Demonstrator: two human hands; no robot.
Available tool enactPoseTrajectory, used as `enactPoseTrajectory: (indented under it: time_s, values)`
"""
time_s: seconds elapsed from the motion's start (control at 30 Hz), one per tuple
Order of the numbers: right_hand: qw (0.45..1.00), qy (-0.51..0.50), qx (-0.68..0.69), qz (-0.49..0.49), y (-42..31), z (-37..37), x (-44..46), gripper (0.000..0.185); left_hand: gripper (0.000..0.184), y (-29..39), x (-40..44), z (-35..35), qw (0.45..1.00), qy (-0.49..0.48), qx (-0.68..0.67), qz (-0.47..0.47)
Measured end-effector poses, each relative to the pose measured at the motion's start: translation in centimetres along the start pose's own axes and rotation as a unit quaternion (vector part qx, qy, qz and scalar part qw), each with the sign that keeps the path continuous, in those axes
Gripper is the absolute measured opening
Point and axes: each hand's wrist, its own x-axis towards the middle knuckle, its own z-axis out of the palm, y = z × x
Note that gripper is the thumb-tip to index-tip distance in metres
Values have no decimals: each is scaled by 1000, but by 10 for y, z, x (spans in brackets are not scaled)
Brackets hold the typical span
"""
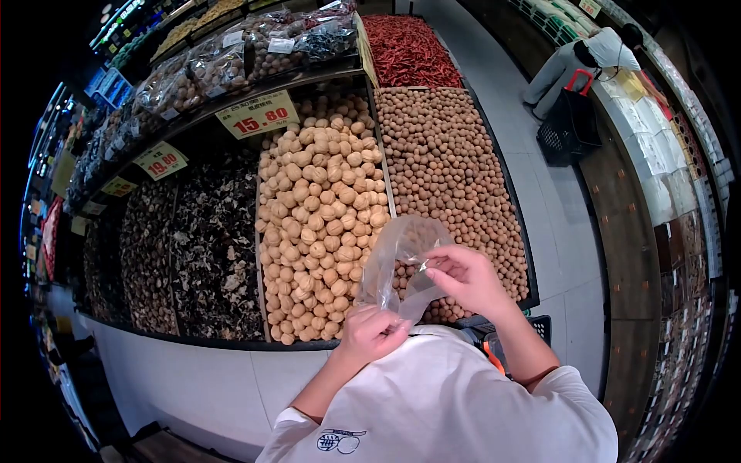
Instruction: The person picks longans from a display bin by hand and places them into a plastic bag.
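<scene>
A clear plastic bag (386, 258) is spread between my two hands, in front of my chest and over the near end of the bins. My left hand (374, 333) is closed on its lower left edge, close to my shirt. With thumb and fingers pinched together, my right hand (469, 279) grips the bag's right side. Pale tan walnuts (320, 208) fill the bin to the left of the bag. Small round brown dried fruits, like longans (444, 147), fill the bin behind it and show through the plastic.
Dried red chillies (409, 50) lie at the back, dark dried fungus (218, 247) to the left. A shelf above carries bagged goods (220, 69) and a price sign (258, 114). Across the aisle, a person (579, 65) bends over white packages beside a black basket (570, 127).
</scene>
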Motion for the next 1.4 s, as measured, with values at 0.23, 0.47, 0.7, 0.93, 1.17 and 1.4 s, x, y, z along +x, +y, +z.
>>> enactPoseTrajectory:
  time_s: [0.23,0.47,0.7,0.93,1.17,1.4]
  values:
    - [942,319,-94,-36,24,-69,14,21,19,0,2,-1,1000,3,5,10]
    - [882,249,-396,66,94,-99,41,49,19,1,3,0,1000,11,5,16]
    - [864,160,-454,148,134,-99,82,61,19,2,5,-1,1000,10,14,11]
    - [848,123,-481,188,133,-88,96,60,19,0,4,-1,1000,19,17,1]
    - [852,128,-486,144,162,-90,105,58,19,-3,5,1,999,28,24,3]
    - [836,133,-515,134,160,-78,105,50,18,-4,4,3,999,18,21,-19]
